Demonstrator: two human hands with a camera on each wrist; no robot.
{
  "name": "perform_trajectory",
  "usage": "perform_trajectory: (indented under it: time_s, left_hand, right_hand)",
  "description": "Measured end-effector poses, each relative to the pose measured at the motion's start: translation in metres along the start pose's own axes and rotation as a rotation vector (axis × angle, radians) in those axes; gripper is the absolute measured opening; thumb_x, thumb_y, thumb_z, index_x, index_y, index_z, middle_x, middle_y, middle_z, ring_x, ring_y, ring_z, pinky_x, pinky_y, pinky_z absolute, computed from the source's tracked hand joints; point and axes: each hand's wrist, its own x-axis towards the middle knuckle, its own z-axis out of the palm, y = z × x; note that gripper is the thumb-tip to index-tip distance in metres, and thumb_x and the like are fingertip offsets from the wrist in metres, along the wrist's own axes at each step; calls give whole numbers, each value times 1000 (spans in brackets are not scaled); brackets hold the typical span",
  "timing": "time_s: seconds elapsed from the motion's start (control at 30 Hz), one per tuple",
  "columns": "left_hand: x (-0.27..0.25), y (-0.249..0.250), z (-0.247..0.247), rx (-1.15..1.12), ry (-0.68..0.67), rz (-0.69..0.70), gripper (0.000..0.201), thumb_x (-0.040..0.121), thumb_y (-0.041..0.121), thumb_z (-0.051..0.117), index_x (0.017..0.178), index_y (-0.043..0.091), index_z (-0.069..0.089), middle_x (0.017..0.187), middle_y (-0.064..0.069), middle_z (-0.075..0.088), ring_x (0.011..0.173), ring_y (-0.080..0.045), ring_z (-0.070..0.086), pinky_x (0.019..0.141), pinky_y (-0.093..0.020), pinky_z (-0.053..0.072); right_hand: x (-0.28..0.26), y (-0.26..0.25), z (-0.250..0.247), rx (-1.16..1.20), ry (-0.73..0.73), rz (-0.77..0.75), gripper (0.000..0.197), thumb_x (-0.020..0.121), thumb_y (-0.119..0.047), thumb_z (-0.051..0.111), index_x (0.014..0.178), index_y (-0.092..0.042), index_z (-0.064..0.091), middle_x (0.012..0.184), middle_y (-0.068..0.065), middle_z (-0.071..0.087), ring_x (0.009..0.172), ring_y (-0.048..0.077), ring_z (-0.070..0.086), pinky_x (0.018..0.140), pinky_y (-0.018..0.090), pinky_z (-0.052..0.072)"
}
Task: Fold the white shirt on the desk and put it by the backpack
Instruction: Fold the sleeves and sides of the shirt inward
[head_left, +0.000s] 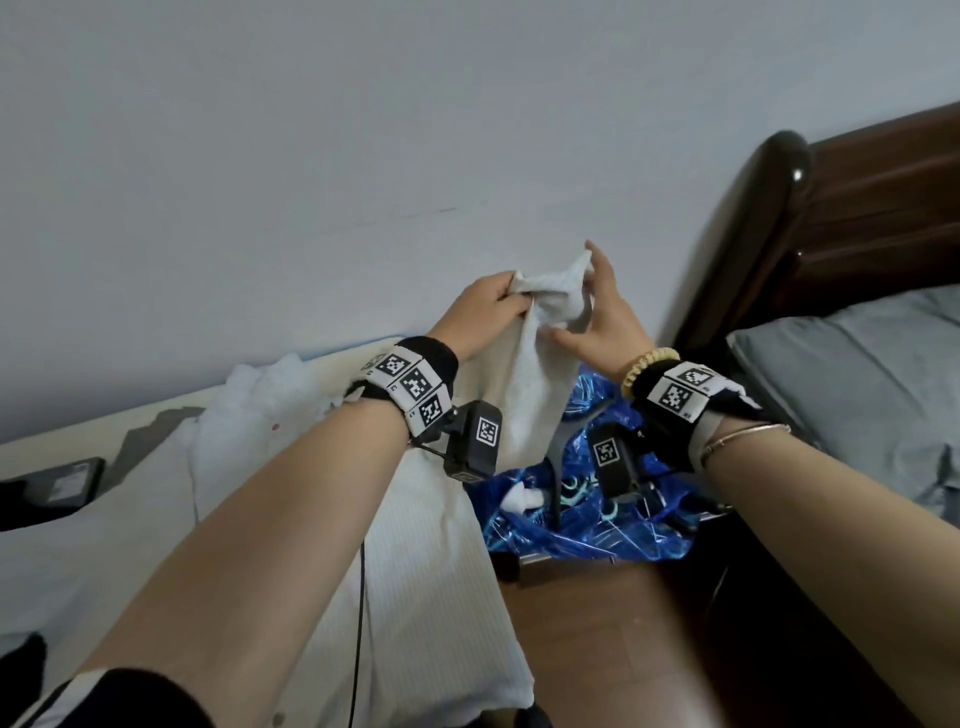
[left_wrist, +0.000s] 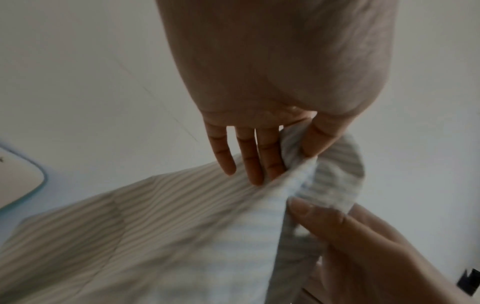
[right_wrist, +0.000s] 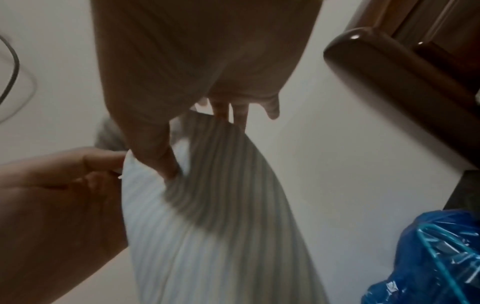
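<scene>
Both hands lift the white shirt (head_left: 535, 374): left grip (head_left: 485, 306) pinches it, right grip (head_left: 602, 312) likewise.

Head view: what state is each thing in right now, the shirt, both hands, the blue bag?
White striped fabric shirt: unfolded, one end lifted, the rest draped on the desk.
Left hand: gripping the shirt's raised end.
Right hand: pinching the same end.
Crinkled blue plastic bag: open, lying beside the shirt.

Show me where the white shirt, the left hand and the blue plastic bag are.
white shirt (head_left: 530, 384), head view, the hanging cloth.
left hand (head_left: 485, 306), head view, its back.
blue plastic bag (head_left: 587, 525), head view, crinkled front.
</scene>
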Motion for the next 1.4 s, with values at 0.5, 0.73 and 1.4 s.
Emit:
perform_trajectory:
  time_s: [0.5,0.73,1.4]
  left_hand:
    - [-34,16,-29,-217,-55,-220,60,91,61,38,120,12,56,110,-7,65,99,-21,65,81,-40,58]
    - [-59,-29,-73,-72,308,-216,19,95,16,43,96,7,59,85,-7,60,81,-22,54,63,-27,42]
    - [-189,-245,-229,175,755,-879,44,90,18,53,127,-4,44,126,-21,54,113,-37,54,86,-38,42]
  right_hand:
    - [16,-76,24,-161,-11,-55,15,75,-21,68,74,-12,55,59,-5,51,55,12,45,52,26,36]
    - [18,-92,65,183,-189,0,32,83,-4,51,112,-6,65,84,13,72,67,20,67,63,29,56]
    - [63,-45,230,-228,-247,185,21,84,-8,55,100,-10,68,101,11,69,86,25,66,87,29,50]
